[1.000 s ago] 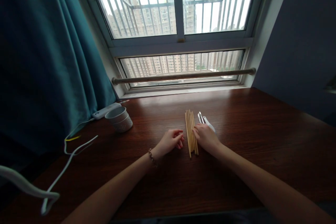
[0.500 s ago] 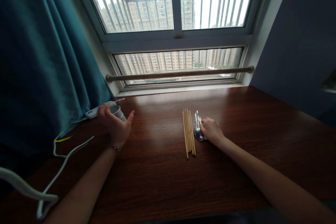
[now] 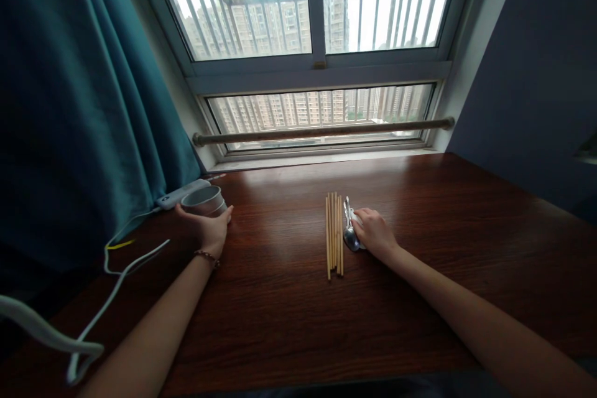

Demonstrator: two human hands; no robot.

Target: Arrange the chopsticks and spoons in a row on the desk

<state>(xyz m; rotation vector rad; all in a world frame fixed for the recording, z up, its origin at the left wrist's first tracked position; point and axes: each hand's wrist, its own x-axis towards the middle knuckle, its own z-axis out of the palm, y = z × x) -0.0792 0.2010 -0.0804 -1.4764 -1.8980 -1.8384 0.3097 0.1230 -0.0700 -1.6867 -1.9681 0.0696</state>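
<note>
Your left hand [image 3: 208,230] cups the white cup [image 3: 204,201] near the curtain [image 3: 79,106]; no writing legible. Chopsticks [image 3: 334,233] lie mid-table [image 3: 280,311]. Your right hand [image 3: 375,233], fingers curled, rests on the spoons [image 3: 349,231] beside them

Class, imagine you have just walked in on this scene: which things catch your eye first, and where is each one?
The bright barred window fills the back, above the dark wooden table. Mid-table lies a neat row of wooden chopsticks, and just right of them the right hand rests on a metal spoon. At far left, by the teal curtain, the left hand cups a white cup.
</note>
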